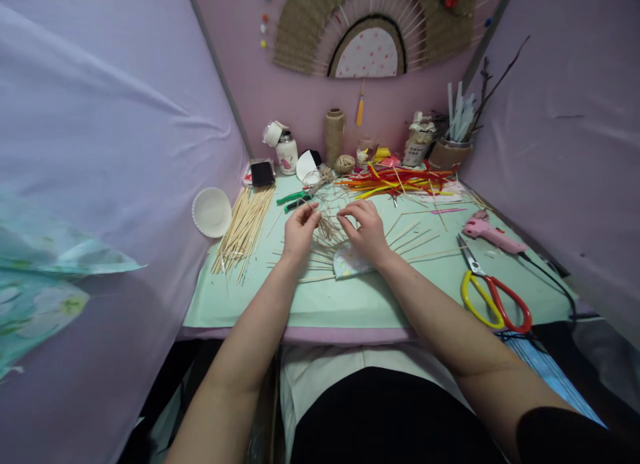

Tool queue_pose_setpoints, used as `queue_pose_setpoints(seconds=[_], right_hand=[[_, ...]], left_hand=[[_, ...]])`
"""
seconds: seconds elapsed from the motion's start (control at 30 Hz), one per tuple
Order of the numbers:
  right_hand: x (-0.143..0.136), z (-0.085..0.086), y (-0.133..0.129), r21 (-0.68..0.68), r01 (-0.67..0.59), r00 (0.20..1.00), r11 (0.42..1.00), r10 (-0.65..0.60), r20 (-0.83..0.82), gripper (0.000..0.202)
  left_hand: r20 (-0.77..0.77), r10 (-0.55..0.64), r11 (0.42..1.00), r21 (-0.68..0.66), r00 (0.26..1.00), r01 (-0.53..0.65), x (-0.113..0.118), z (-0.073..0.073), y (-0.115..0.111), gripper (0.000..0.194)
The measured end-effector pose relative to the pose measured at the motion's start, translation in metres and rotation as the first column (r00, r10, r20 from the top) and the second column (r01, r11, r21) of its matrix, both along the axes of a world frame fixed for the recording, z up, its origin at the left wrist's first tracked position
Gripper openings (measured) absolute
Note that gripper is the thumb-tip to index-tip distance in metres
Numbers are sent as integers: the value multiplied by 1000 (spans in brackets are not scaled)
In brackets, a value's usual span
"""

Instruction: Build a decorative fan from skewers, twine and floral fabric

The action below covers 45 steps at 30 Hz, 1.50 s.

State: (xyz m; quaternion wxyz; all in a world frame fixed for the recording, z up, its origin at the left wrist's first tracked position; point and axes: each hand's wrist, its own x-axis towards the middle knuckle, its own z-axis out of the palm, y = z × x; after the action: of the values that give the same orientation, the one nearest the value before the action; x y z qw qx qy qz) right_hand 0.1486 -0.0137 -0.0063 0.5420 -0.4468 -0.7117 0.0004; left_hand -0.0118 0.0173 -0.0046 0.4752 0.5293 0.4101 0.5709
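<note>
My left hand (301,231) has its thumb and fingers pinched together on strands of brown twine (327,228). Opposite it, my right hand (367,225) is closed in a pinch at the other side of the same loose strands. Below both hands lies a small fan frame: a pale floral half-circle (345,264) with thin sticks (413,237) spreading out from it. My right hand and wrist cover part of the half-circle. More tangled twine lies just beyond my fingers.
Wooden skewers (245,227) lie left, near a white bowl (212,213). Green-handled pliers (294,197), a twine spool (335,137) and red and yellow strips (400,182) sit behind. Scissors (493,297) and a pink glue gun (493,235) lie right. A large woven fan (300,41) hangs behind.
</note>
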Motion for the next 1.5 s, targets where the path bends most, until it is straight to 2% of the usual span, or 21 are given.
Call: queue_pose_setpoints(seconds=[0.13,0.2,0.27,0.4,0.5,0.57,0.7,0.83,1.0,1.23,1.5], right_hand=[[2,1,1,6,49,998,999,-49,-48,12],[3,1,2,-32,70,994,997,-73,-87,12],[4,1,3,-95,57,986,994,-71,-149,12],[3,-1,5,-273,-103,954,956,18,-298,13],[2,-3,7,-418,-250,919,873,78,-385,26],[1,-4,8,-492,-307,899,814,78,-432,41],[2,-1,8,-576,-325,900,750,58,-432,67],[3,4,4,-628,-327,905,706,44,-423,71],[1,6,3,-571,-364,875,736,60,-480,60],[1,6,3,-510,-389,853,767,91,-514,50],[0,7,1,-494,-338,883,801,87,-461,36]], left_hand=[[-156,-164,986,-18,974,163,2,-2,-3,27],[-202,-259,966,-65,944,251,2,-2,-4,26],[-228,-294,956,-77,928,284,3,-3,-5,22],[-311,-207,978,-59,928,199,3,1,-6,12],[-373,-141,990,-36,917,137,4,5,-9,15],[-389,-125,990,18,913,143,4,7,-12,16],[-391,-115,980,103,913,168,5,5,-14,15],[-378,-127,976,116,917,183,6,0,-12,15],[-251,-183,974,82,950,209,7,-4,-10,18],[-319,-191,980,-8,928,198,6,-2,-10,17],[-221,-187,982,-64,957,177,6,2,-10,17]])
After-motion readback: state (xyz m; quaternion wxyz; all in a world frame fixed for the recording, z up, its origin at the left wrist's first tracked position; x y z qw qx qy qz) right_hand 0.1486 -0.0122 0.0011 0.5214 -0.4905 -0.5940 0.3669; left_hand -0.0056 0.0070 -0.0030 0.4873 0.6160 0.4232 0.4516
